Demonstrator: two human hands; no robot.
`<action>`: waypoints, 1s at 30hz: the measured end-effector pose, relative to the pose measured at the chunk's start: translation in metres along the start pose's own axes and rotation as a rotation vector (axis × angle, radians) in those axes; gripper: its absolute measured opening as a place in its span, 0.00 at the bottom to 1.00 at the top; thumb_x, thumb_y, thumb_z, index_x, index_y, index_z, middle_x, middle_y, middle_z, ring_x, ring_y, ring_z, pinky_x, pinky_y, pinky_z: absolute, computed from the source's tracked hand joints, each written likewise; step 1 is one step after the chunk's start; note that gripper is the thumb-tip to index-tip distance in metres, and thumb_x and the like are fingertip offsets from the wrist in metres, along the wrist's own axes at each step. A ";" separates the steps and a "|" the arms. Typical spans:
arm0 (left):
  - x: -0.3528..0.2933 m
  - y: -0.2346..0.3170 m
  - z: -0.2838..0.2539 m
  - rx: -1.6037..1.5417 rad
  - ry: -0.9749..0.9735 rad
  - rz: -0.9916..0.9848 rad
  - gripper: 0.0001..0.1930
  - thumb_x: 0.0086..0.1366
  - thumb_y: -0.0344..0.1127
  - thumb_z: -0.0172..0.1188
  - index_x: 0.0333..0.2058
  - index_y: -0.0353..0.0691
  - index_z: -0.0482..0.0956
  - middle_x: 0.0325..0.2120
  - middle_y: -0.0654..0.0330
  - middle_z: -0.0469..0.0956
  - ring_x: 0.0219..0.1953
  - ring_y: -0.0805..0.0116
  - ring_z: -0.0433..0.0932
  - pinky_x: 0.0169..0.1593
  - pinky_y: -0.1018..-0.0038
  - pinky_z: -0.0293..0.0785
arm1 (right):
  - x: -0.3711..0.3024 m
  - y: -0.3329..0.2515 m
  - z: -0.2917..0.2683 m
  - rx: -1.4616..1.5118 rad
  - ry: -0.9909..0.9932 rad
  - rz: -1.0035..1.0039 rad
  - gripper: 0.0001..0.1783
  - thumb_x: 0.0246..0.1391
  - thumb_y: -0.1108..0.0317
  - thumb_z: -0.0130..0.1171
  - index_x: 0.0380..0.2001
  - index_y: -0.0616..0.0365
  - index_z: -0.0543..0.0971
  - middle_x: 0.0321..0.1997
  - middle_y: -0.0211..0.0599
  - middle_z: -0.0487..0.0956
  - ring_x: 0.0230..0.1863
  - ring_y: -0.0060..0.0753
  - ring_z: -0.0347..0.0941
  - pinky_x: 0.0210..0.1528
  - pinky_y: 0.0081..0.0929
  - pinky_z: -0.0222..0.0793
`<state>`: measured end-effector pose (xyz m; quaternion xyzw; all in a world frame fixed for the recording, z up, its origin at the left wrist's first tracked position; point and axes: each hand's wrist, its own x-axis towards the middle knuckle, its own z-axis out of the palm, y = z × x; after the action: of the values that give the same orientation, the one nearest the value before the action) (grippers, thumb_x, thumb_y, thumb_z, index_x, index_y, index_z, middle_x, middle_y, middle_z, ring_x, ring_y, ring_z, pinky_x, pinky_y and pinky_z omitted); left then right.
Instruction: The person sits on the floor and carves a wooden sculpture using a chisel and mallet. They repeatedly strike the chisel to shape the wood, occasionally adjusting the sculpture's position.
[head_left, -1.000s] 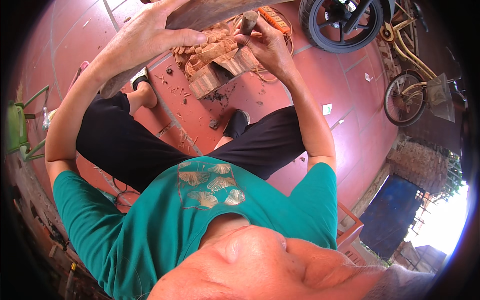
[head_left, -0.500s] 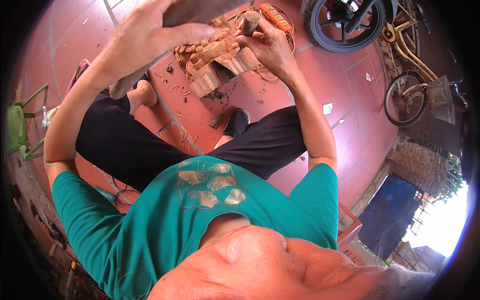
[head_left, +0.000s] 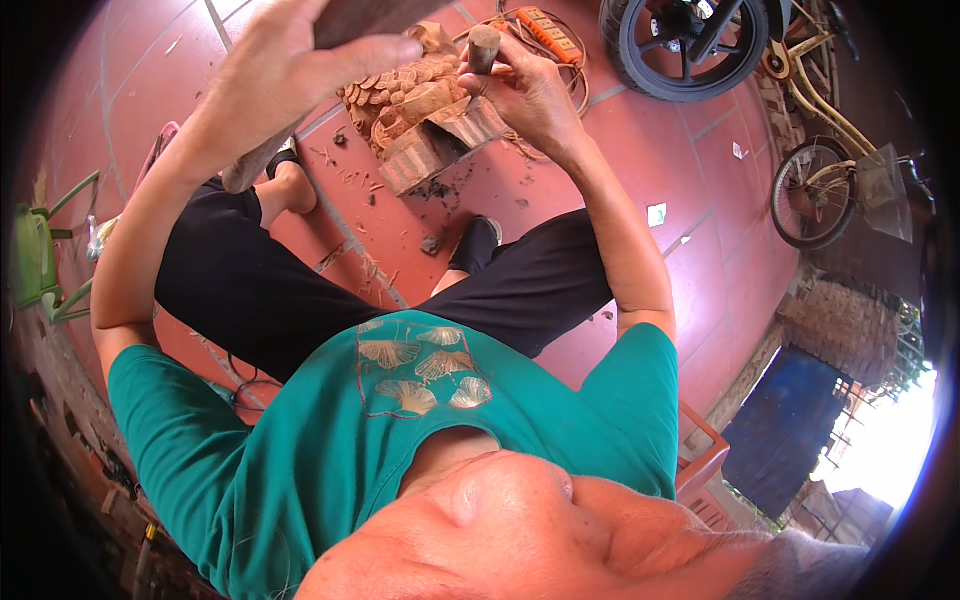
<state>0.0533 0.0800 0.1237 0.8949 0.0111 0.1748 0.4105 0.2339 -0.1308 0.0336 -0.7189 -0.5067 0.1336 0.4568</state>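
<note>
My left hand (head_left: 265, 85) is raised at the upper left, closed round a wooden mallet (head_left: 365, 20). Its thumb lies stretched along the wood, and the tapered handle end juts out below the wrist. The fingers are mostly hidden behind the hand. My right hand (head_left: 530, 95) grips a chisel (head_left: 483, 45) by its round wooden handle at the far edge of the carving; its blade is out of sight. Between and below the hands lies a carved wood block (head_left: 405, 105) with a scale-like relief and a dark hollow on its near side.
An orange power strip (head_left: 548, 35) with a coiled cord lies beyond my right hand. Wood chips (head_left: 370, 270) and dark crumbs litter the red tiled floor between my legs. A motorcycle wheel (head_left: 685, 45) and a bicycle (head_left: 815, 190) stand at right, a green chair (head_left: 35, 255) at left.
My left hand and the mallet have shifted slightly up and left. My right hand with the chisel has moved a little left. The carved block stays in place.
</note>
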 end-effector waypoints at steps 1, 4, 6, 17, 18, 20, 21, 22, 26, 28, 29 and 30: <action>0.000 -0.006 0.006 0.019 -0.003 -0.008 0.39 0.60 0.37 0.68 0.70 0.45 0.63 0.57 0.46 0.76 0.59 0.59 0.76 0.64 0.64 0.68 | 0.000 0.001 0.000 -0.029 -0.002 0.005 0.17 0.56 0.66 0.70 0.46 0.56 0.77 0.35 0.42 0.83 0.40 0.38 0.85 0.40 0.32 0.77; 0.005 -0.001 0.006 0.087 -0.215 -0.094 0.41 0.59 0.35 0.69 0.70 0.46 0.62 0.57 0.47 0.77 0.59 0.57 0.76 0.65 0.66 0.68 | -0.004 0.002 0.000 0.001 -0.005 0.018 0.16 0.57 0.66 0.70 0.44 0.57 0.77 0.37 0.42 0.84 0.41 0.37 0.85 0.41 0.32 0.77; 0.014 0.024 -0.005 -0.018 -0.316 -0.218 0.43 0.60 0.36 0.69 0.71 0.42 0.58 0.61 0.44 0.71 0.63 0.55 0.71 0.67 0.64 0.65 | -0.005 0.007 -0.003 0.023 0.019 0.000 0.15 0.57 0.67 0.70 0.44 0.57 0.77 0.37 0.40 0.84 0.41 0.36 0.85 0.41 0.32 0.77; 0.016 0.031 -0.009 0.081 -0.174 -0.018 0.45 0.61 0.39 0.71 0.72 0.40 0.55 0.67 0.43 0.64 0.69 0.53 0.63 0.71 0.58 0.60 | -0.007 0.000 -0.005 0.165 0.073 -0.025 0.15 0.57 0.69 0.70 0.45 0.57 0.78 0.36 0.35 0.83 0.40 0.28 0.83 0.42 0.28 0.77; 0.017 0.026 -0.008 0.048 -0.172 0.003 0.46 0.61 0.40 0.71 0.72 0.40 0.54 0.67 0.44 0.64 0.69 0.53 0.63 0.71 0.57 0.60 | -0.007 0.000 -0.004 0.134 0.053 -0.020 0.15 0.57 0.68 0.70 0.44 0.57 0.78 0.36 0.35 0.83 0.40 0.29 0.83 0.42 0.29 0.77; 0.018 0.021 -0.008 -0.001 -0.169 0.032 0.47 0.60 0.40 0.72 0.72 0.39 0.54 0.67 0.44 0.64 0.69 0.53 0.63 0.71 0.56 0.60 | -0.006 0.000 -0.003 0.071 0.012 -0.011 0.15 0.56 0.68 0.70 0.44 0.57 0.77 0.34 0.36 0.83 0.39 0.30 0.83 0.40 0.30 0.77; 0.018 0.022 -0.008 -0.044 -0.166 0.015 0.47 0.60 0.40 0.73 0.72 0.39 0.53 0.67 0.44 0.64 0.69 0.53 0.63 0.71 0.55 0.60 | -0.006 -0.001 -0.002 0.050 0.004 -0.023 0.15 0.56 0.68 0.70 0.43 0.57 0.77 0.34 0.37 0.82 0.38 0.32 0.83 0.40 0.30 0.77; 0.018 0.022 -0.008 -0.087 -0.163 -0.002 0.48 0.60 0.39 0.73 0.72 0.39 0.53 0.67 0.44 0.64 0.69 0.52 0.63 0.71 0.54 0.61 | -0.007 -0.005 -0.001 0.029 -0.004 -0.035 0.15 0.57 0.67 0.70 0.43 0.57 0.77 0.33 0.38 0.82 0.38 0.33 0.83 0.40 0.31 0.77; 0.018 0.021 -0.008 -0.205 -0.131 -0.014 0.48 0.60 0.37 0.73 0.72 0.36 0.52 0.67 0.44 0.64 0.68 0.52 0.65 0.69 0.56 0.64 | -0.007 -0.004 0.000 -0.013 -0.037 -0.052 0.14 0.57 0.65 0.69 0.42 0.57 0.76 0.33 0.42 0.81 0.35 0.40 0.82 0.39 0.33 0.77; 0.018 0.018 -0.010 -0.113 -0.114 0.081 0.47 0.60 0.35 0.73 0.72 0.35 0.53 0.67 0.44 0.64 0.67 0.54 0.66 0.68 0.59 0.66 | -0.008 -0.004 0.000 -0.024 -0.038 -0.056 0.15 0.58 0.64 0.69 0.42 0.57 0.76 0.32 0.42 0.81 0.35 0.42 0.82 0.39 0.34 0.77; 0.019 0.017 -0.012 -0.033 -0.108 0.142 0.47 0.60 0.34 0.72 0.72 0.35 0.53 0.67 0.44 0.64 0.67 0.55 0.67 0.67 0.61 0.66 | -0.008 -0.004 0.000 -0.031 -0.037 -0.057 0.15 0.58 0.64 0.69 0.42 0.57 0.76 0.32 0.42 0.81 0.35 0.42 0.82 0.39 0.35 0.77; 0.015 0.013 -0.011 0.003 -0.086 0.147 0.45 0.60 0.33 0.71 0.72 0.38 0.55 0.64 0.44 0.66 0.65 0.55 0.69 0.66 0.62 0.67 | -0.007 -0.006 0.000 -0.038 -0.040 -0.045 0.15 0.57 0.64 0.69 0.41 0.58 0.76 0.32 0.42 0.81 0.35 0.42 0.82 0.39 0.35 0.77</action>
<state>0.0622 0.0816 0.1448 0.9006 -0.0719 0.1658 0.3953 0.2272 -0.1362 0.0361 -0.7130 -0.5341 0.1278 0.4359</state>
